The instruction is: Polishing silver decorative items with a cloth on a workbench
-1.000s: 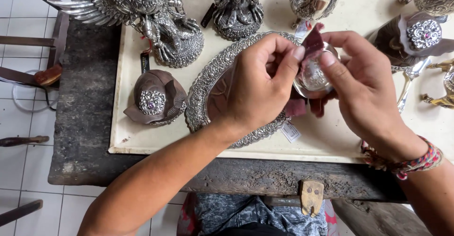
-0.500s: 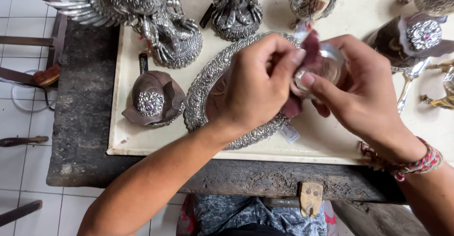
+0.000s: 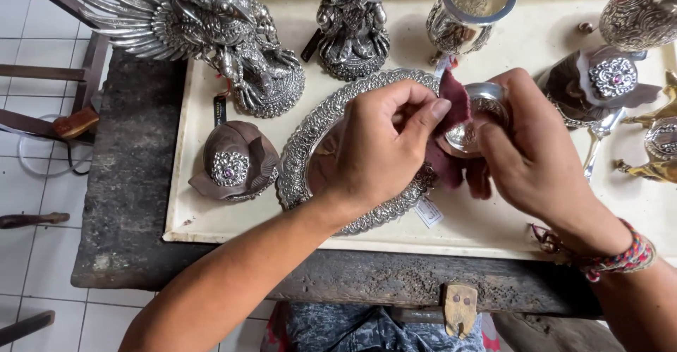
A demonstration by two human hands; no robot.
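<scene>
Compared with a second ago the small silver cup [image 3: 481, 116] has tipped so its round mouth faces up toward the person more, and the dark red cloth [image 3: 451, 137] has slid up between the two hands. Otherwise the hands have barely shifted.

The right hand [image 3: 532, 151] is wrapped around the cup from the right and near side, fingers closed on it. The left hand [image 3: 381, 147] is pinched shut on the cloth, thumb and forefinger pressing it against the cup's left edge. So both hands meet at the cup, which sits between them and is held up off the table, just above the right rim of the oval silver tray [image 3: 303, 161].

The right hand is the one actually carrying it; the left only reaches it through the cloth.

Around them on the cream board [image 3: 493, 225]: a winged silver statue [image 3: 204, 27] far left, a smaller figure [image 3: 352, 20] beside it, a tall goblet [image 3: 469, 13] far right of that, and a brown shell box [image 3: 233, 161] near left.
</scene>
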